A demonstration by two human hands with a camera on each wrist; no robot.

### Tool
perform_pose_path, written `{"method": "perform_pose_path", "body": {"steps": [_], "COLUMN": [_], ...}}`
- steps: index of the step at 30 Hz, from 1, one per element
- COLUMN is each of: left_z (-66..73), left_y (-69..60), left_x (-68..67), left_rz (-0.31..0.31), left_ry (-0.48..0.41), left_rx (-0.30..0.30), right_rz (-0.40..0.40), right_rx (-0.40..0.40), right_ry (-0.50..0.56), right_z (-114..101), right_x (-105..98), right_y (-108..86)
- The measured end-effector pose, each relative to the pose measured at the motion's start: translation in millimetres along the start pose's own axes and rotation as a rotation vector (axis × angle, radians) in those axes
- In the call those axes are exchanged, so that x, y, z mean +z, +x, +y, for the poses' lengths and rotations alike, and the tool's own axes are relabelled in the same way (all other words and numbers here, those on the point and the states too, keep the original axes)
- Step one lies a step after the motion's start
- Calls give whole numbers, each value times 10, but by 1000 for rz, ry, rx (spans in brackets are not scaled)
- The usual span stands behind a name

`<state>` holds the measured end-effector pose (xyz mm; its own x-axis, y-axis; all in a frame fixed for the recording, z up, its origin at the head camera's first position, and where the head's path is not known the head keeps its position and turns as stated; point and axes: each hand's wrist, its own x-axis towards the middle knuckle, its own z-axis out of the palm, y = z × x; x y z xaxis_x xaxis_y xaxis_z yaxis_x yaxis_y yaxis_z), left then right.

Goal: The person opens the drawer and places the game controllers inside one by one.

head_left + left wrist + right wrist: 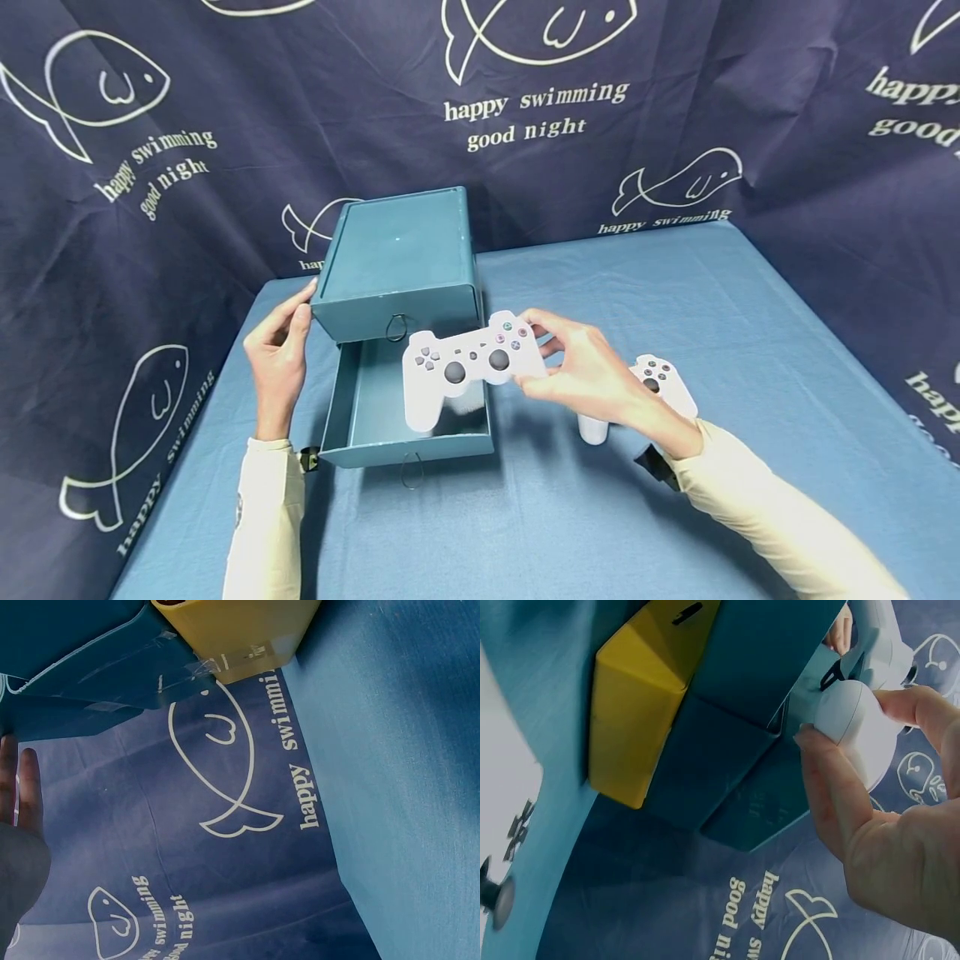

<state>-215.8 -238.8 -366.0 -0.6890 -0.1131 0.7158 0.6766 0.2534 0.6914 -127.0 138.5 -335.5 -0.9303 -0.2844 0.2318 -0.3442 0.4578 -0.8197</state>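
A white game controller (472, 362) is held by its right grip in my right hand (581, 362), above an open teal drawer (375, 454). In the right wrist view, my thumb and fingers pinch the controller's rounded grip (847, 712). The drawer extends from a teal cabinet (401, 242), under an upper drawer front with a wire ring pull. My left hand (277, 358) touches the cabinet's front left corner with fairly straight fingers. In the left wrist view those fingers (28, 787) reach up by its teal side.
A second white controller (678, 392) lies on the blue cloth (540, 517), partly behind my right forearm. Under the teal drawers is a yellow section (630, 720), which shows in both wrist views. Dark blue fabric with fish drawings (525, 183) hangs behind and at both sides.
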Motion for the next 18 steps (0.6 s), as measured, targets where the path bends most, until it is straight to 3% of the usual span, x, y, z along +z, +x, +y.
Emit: {"method": "perform_pose_path", "body": {"steps": [6, 18], "left_z": [17, 2], "left_y": [-4, -1], "left_x": [-2, -7], "left_rz": [2, -3], "left_ry": [18, 16], "left_rx": [-15, -1], "right_rz": [-18, -32], "right_rx": [-54, -57], "right_ry": [-47, -60], "right_z": [-53, -139], "right_x": [90, 231], "right_y": [67, 158]}}
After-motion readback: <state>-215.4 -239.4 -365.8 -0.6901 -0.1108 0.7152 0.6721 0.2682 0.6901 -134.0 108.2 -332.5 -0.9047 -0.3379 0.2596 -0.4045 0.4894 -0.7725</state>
